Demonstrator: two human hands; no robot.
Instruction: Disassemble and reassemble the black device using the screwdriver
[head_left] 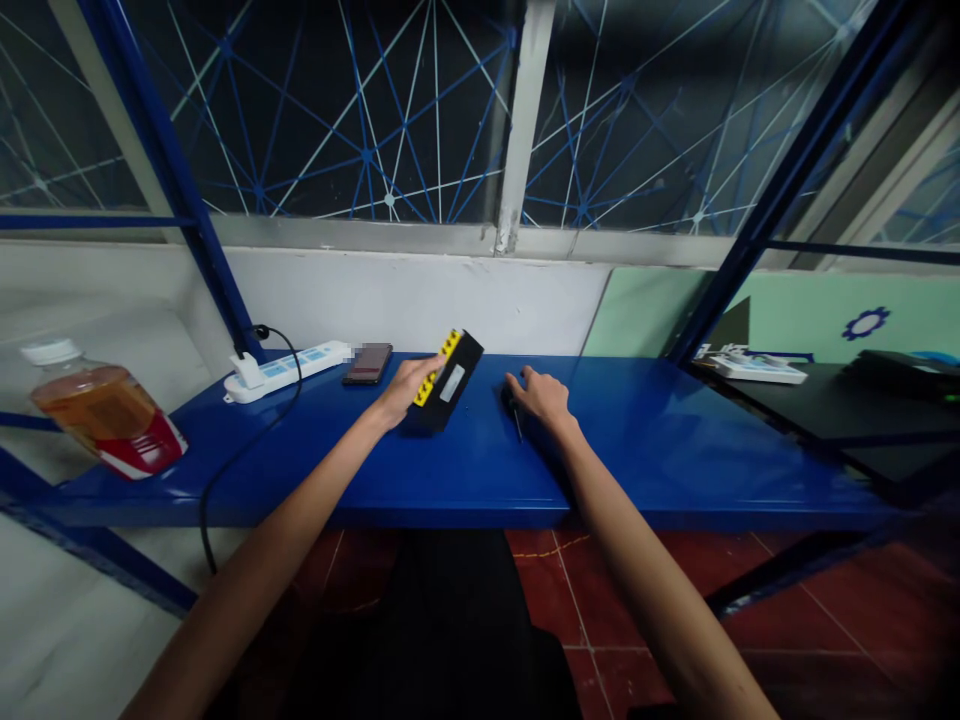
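My left hand is closed around one long edge of a black box with a yellow strip and a white label. The box is tilted on or just over the blue tabletop; I cannot tell whether it touches. Further right, my right hand is low over the table, its fingers closed at the dark handle of a small screwdriver. The thin shaft points back toward me. Part of the handle is hidden by the fingers.
A blue table spans the front. At its left are a white power strip with a black cable, a phone and a drink bottle. A white device and a black surface lie right, beyond a blue post.
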